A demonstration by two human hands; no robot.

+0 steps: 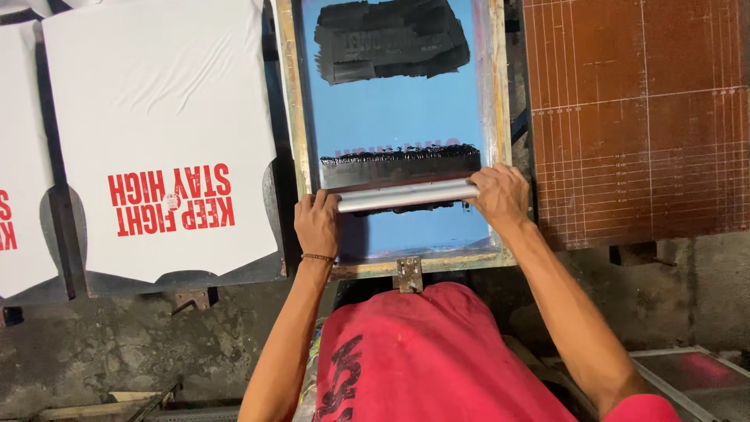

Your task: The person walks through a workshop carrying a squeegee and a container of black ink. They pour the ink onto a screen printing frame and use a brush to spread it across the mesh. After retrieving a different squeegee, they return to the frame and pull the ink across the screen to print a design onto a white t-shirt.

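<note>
A wooden-framed printing screen [295, 101] with blue mesh lies flat in front of me. A long squeegee with a silver metal handle [406, 194] lies across the mesh near its lower part. My left hand [316, 223] grips its left end and my right hand [498, 195] grips its right end. A line of dark ink [400, 156] sits just beyond the blade. A large dark ink patch [391, 39] covers the far part of the mesh.
To the left lies a white shirt [156, 117] on a platen, with red lettering printed on it; another white shirt [16, 156] lies at the far left. A brown gridded board [641, 117] sits at the right. A metal hinge [408, 273] holds the frame's near edge.
</note>
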